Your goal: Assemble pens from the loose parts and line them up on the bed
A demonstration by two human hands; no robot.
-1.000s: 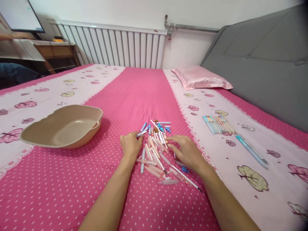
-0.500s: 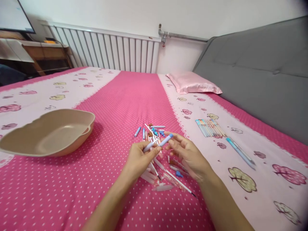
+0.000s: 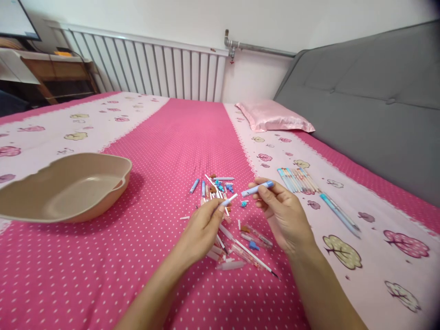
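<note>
My left hand (image 3: 202,227) is closed in a pinch on a pen piece (image 3: 231,200), its white end pointing at the blue tube (image 3: 253,189) my right hand (image 3: 288,215) grips between thumb and fingers. The two sit just apart, above loose parts (image 3: 227,233) on the bed (image 3: 137,275), between basin (image 3: 92,206) and pens (image 3: 299,180).
</note>
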